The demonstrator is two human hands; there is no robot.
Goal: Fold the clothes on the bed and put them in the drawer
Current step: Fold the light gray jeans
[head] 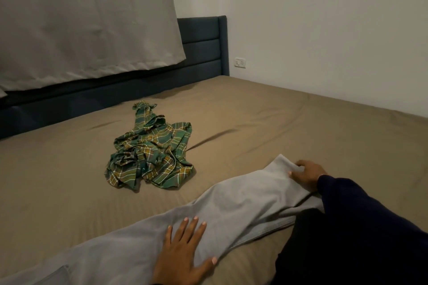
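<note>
Tan bed (pixel 289 122) abuts white wall (pixel 324 30), curtain (pixel 81 18).

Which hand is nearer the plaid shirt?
Left. The left hand lies flat on the grey garment below the plaid shirt; the right hand sits farther right.

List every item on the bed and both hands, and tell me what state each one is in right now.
grey garment: laid out long and flat, not yet folded up.
plaid shirt: crumpled in a heap, unfolded, untouched.
left hand: flat, fingers spread, pressing the grey garment.
right hand: fingers curled, gripping the grey garment's far end.
curtain: hanging down over the headboard.
</note>
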